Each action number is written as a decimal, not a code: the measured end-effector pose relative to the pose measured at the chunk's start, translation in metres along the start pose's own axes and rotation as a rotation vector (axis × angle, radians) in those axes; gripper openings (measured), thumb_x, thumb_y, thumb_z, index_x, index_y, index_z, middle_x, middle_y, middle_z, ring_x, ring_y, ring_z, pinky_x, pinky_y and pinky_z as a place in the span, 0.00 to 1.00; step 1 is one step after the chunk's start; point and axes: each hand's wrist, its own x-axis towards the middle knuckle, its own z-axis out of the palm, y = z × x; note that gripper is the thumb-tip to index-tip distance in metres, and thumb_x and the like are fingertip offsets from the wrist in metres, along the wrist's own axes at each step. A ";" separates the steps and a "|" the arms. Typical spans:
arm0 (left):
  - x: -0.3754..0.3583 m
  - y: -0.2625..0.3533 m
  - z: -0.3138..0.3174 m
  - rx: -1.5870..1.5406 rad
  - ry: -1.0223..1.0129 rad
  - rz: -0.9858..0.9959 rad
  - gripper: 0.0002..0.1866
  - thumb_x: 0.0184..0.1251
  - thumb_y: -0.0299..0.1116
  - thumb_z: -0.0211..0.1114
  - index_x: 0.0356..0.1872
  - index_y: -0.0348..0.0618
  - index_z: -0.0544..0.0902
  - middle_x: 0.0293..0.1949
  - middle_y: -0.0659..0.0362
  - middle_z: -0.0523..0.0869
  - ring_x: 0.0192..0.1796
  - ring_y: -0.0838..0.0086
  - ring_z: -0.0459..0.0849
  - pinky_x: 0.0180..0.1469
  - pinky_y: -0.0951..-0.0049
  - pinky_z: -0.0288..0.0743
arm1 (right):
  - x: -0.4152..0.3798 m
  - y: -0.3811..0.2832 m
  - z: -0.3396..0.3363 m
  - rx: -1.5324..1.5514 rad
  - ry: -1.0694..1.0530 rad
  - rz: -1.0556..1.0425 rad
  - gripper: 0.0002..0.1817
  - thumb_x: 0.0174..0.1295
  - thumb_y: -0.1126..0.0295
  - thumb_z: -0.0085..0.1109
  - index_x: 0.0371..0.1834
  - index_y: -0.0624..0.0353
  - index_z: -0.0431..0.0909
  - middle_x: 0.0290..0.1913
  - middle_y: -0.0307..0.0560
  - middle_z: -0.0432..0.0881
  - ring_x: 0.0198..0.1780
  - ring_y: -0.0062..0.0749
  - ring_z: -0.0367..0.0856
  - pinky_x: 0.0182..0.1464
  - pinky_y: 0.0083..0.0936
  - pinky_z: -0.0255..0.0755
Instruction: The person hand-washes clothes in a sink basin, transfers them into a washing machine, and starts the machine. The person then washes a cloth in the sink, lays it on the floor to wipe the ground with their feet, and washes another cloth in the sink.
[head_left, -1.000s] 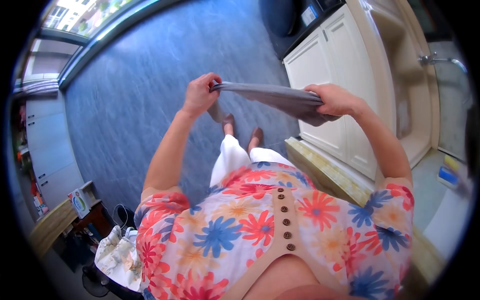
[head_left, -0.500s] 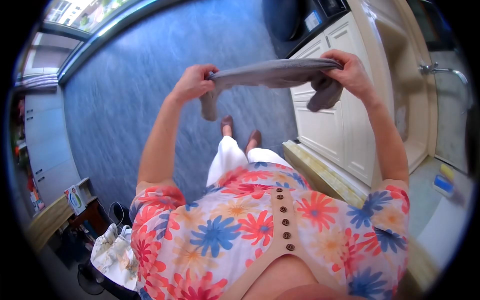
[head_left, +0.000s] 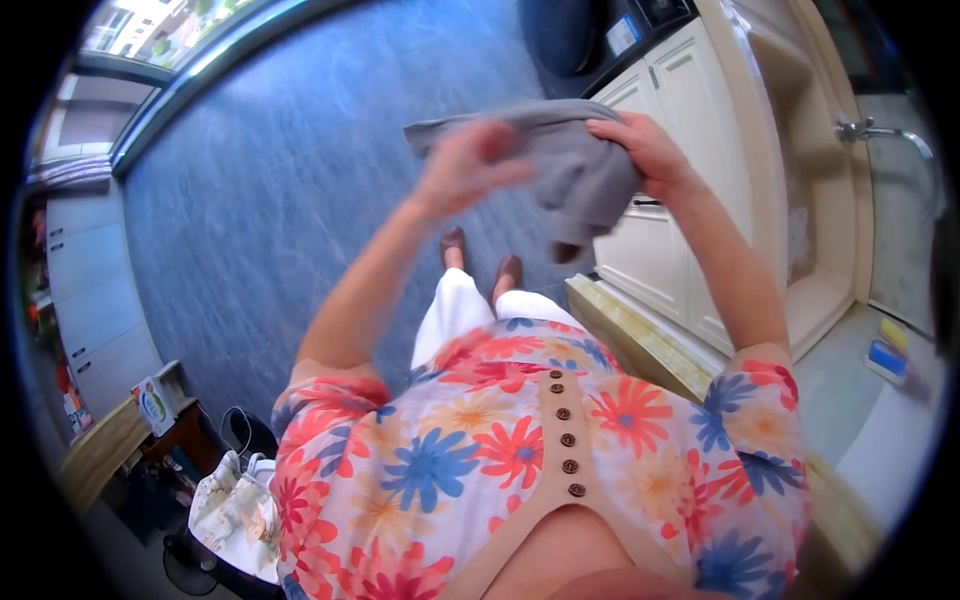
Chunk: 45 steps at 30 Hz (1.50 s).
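Observation:
A soft grey cloth (head_left: 585, 165) hangs in folds in front of me, its left end stretching out beyond my left hand and a darker tip dangling at the bottom. My right hand (head_left: 650, 150) grips its upper right edge, with the thumb on top. Blurred by motion, my left hand (head_left: 475, 170) overlaps the left part of the cloth, its thumb and fingers apart. Below the cloth, my brown shoes (head_left: 508, 270) stand on the blue-grey floor (head_left: 300, 180).
White cabinets (head_left: 665, 260) stand at the right, beside a laundry sink (head_left: 800, 240) with a metal tap (head_left: 870, 132). A yellow-and-blue sponge (head_left: 888, 355) lies on the ledge. At lower left are a white patterned bag (head_left: 235, 515) and a box (head_left: 153, 405).
The cloth, stretched between both hands before, is now bunched toward the right hand. My left hand has let go of its end and moved right; my right hand has shifted left.

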 end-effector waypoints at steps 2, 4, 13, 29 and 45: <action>-0.020 0.044 0.025 -0.065 -0.080 0.024 0.19 0.51 0.34 0.68 0.44 0.40 0.77 0.38 0.61 0.79 0.36 0.81 0.75 0.38 0.79 0.72 | 0.014 0.016 0.006 0.097 0.069 -0.009 0.10 0.56 0.70 0.56 0.38 0.65 0.74 0.35 0.43 0.79 0.34 0.23 0.78 0.39 0.21 0.75; -0.013 0.035 0.041 -0.187 -0.031 -0.005 0.18 0.54 0.37 0.66 0.43 0.40 0.77 0.39 0.61 0.80 0.35 0.81 0.76 0.38 0.79 0.72 | 0.020 0.015 0.003 0.171 0.127 -0.011 0.09 0.56 0.70 0.56 0.36 0.65 0.74 0.34 0.43 0.79 0.34 0.24 0.79 0.38 0.21 0.75; -0.014 0.017 0.039 -0.654 -0.076 -0.294 0.12 0.60 0.37 0.62 0.38 0.41 0.80 0.40 0.60 0.79 0.43 0.78 0.77 0.43 0.76 0.72 | 0.020 0.043 -0.007 0.474 0.360 0.062 0.13 0.62 0.68 0.48 0.40 0.69 0.72 0.40 0.49 0.77 0.40 0.31 0.78 0.44 0.31 0.74; 0.002 -0.050 0.028 0.070 -0.054 -0.201 0.18 0.50 0.23 0.57 0.45 0.48 0.79 0.43 0.59 0.80 0.42 0.70 0.78 0.48 0.73 0.71 | -0.031 0.053 0.019 -1.363 -0.096 -0.130 0.16 0.58 0.66 0.49 0.49 0.58 0.71 0.36 0.58 0.78 0.38 0.50 0.77 0.40 0.37 0.70; -0.079 -0.173 0.089 -0.147 -0.521 -0.631 0.14 0.43 0.27 0.62 0.36 0.42 0.81 0.33 0.60 0.81 0.39 0.69 0.79 0.40 0.72 0.72 | -0.129 -0.030 -0.008 -0.918 -0.116 -0.349 0.13 0.59 0.79 0.47 0.47 0.60 0.73 0.39 0.41 0.77 0.42 0.21 0.73 0.48 0.16 0.66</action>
